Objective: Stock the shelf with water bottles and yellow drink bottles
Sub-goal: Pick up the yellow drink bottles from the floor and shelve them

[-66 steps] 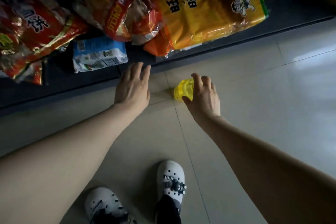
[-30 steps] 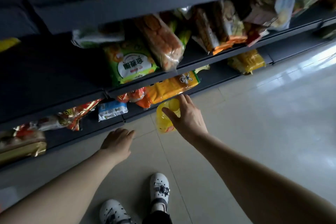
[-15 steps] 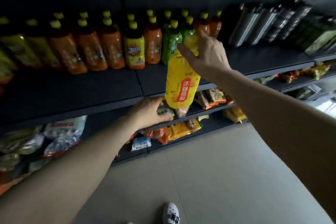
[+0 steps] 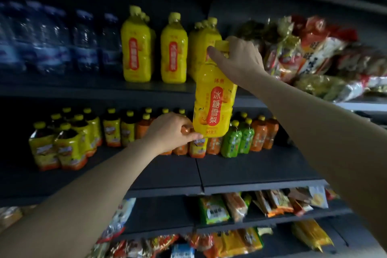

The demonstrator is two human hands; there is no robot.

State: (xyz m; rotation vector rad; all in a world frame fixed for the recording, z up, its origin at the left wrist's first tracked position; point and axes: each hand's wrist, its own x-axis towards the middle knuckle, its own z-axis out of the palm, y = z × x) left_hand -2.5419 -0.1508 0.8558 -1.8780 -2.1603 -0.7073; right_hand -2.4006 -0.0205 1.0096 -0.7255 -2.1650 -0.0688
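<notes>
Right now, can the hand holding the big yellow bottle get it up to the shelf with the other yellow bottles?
Probably yes. The right hand grips the yellow drink bottle by its neck, already level with the shelved yellow bottles. The spot to their right looks bare, and the left hand steadies the base.

The big bottle (image 4: 213, 102) is bright yellow with a red label and white letters, and its cap (image 4: 221, 45) is yellow too. The bottles on the top shelf (image 4: 134, 48) look the same. The water bottles (image 4: 52, 42) are clear with blue. The small bottles (image 4: 247, 136) below are yellow, orange and green with yellow caps. The shelf (image 4: 251, 172) is dark grey.
</notes>
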